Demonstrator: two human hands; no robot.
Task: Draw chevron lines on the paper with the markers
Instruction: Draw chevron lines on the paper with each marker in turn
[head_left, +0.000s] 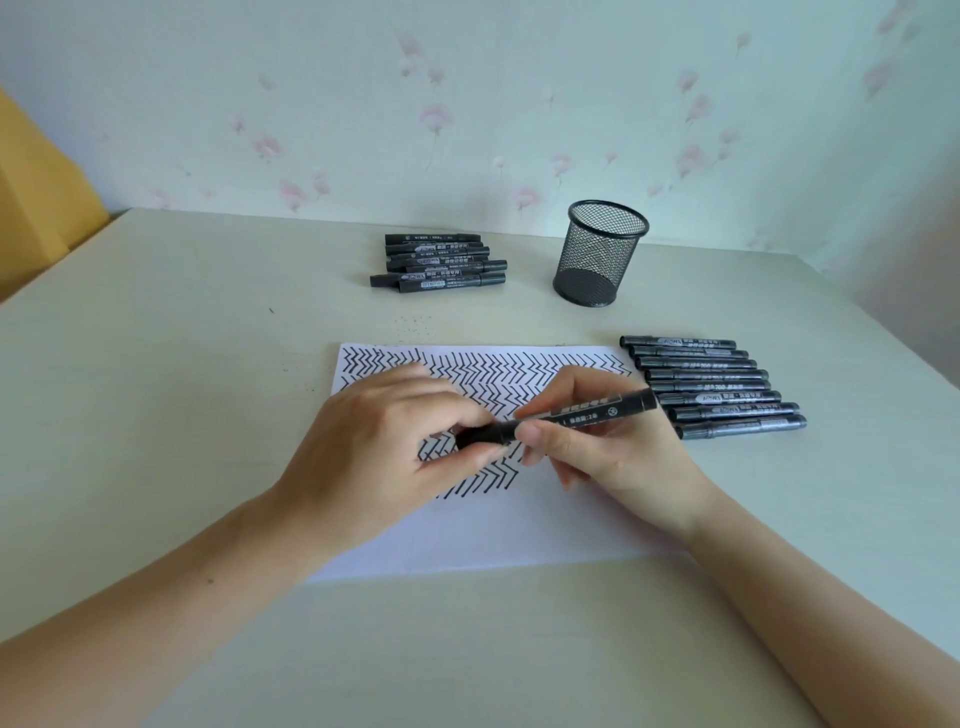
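Centrally, both hands hold one black marker (558, 418) above the paper (498, 525). The right hand (608, 441) pinches the barrel between thumb and fingers, with the marker's far end pointing to the right of the frame. The left hand (384, 447) closes its fingertips around the marker's left end, at the cap; whether the cap is on or off cannot be told. The paper lies flat on the table (156, 364), its upper half filled with black chevron lines (493, 374), its lower part blank. A row of markers (711, 387) lies just right of the paper. Another pile of markers (441, 260) lies above it, near a mesh cup (600, 254) standing upright toward the wall (467, 104).
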